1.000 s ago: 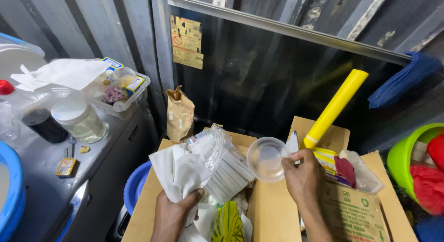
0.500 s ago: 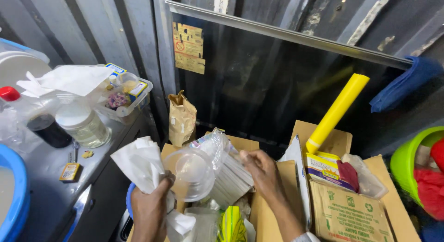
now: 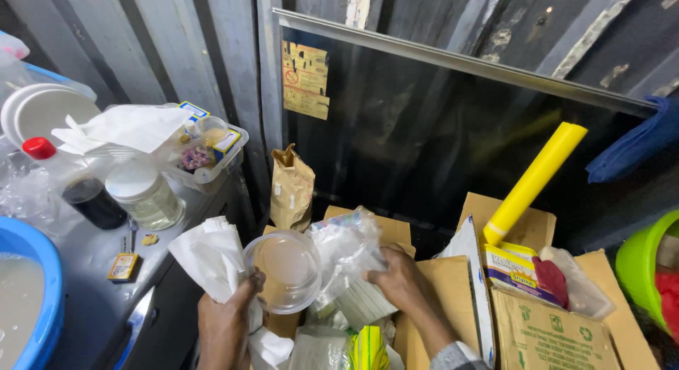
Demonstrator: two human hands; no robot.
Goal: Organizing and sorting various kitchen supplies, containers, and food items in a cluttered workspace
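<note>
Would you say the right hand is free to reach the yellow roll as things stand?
Probably not at once: the right hand is gripping a clear plastic bag in the cardboard box. The yellow roll stands uncovered to its right, so once the bag is let go, the way looks open.

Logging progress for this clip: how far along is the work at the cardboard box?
Done: a clear round container and white paper are out of the box, held together in the left hand. In hand: the right hand reaches into the crinkled clear plastic bag in the open cardboard box. Left: more packets remain inside the box.
</note>
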